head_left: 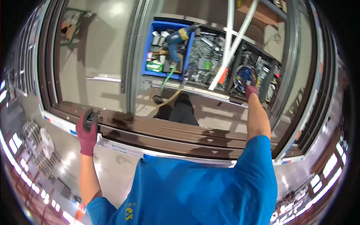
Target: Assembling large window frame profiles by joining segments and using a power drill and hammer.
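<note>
My left hand (87,131), in a maroon glove with dark fingers, is at the near left edge of a brown window-like frame (176,140). Its fingers are curled in; whether they hold something small is hidden. My right arm reaches across the frame, and my right hand (251,91), gloved alike, is at a dark parts bin (265,60). Beside its fingers lies a round, bluish-black thing (244,76) too blurred to name. The dark fingers merge with the bin's contents, so their grip does not show.
A blue bin (145,56) holds a blue-and-yellow power tool (174,45) and small parts. Beside it, another bin is full of metal hardware (204,52). Two white strips (227,48) lean across the bins. A hose (168,99) hangs down, and frame bars (131,56) run lengthwise.
</note>
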`<move>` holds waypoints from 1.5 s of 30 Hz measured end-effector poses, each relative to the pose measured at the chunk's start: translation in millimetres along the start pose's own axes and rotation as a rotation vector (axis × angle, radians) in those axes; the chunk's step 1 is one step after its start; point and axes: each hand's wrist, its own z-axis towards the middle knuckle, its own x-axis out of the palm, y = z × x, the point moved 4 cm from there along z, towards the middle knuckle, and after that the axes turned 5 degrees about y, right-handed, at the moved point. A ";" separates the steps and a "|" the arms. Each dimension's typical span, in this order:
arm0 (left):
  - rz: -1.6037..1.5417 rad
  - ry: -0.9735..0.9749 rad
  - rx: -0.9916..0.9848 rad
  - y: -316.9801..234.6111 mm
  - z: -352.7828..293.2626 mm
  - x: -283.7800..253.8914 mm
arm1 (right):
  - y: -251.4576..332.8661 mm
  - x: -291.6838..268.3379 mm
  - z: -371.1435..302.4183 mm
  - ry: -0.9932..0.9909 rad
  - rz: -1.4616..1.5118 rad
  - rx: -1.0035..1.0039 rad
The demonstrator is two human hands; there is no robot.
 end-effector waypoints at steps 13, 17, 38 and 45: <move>0.040 -0.121 -0.158 -0.1 -27.6 -30.8 | 560.1 -163.3 -171.9 0.069 0.377 -0.307; 0.125 -0.143 -0.081 -1.7 -37.1 -28.7 | 576.3 -145.3 -153.9 -0.031 0.325 -0.138; -0.006 -0.011 0.687 -89.2 -56.1 -23.8 | 423.1 -344.5 -577.9 0.702 0.914 -1.143; 0.065 -0.052 0.369 -79.7 -80.8 -55.2 | 493.8 -363.5 -567.6 0.819 0.766 -1.360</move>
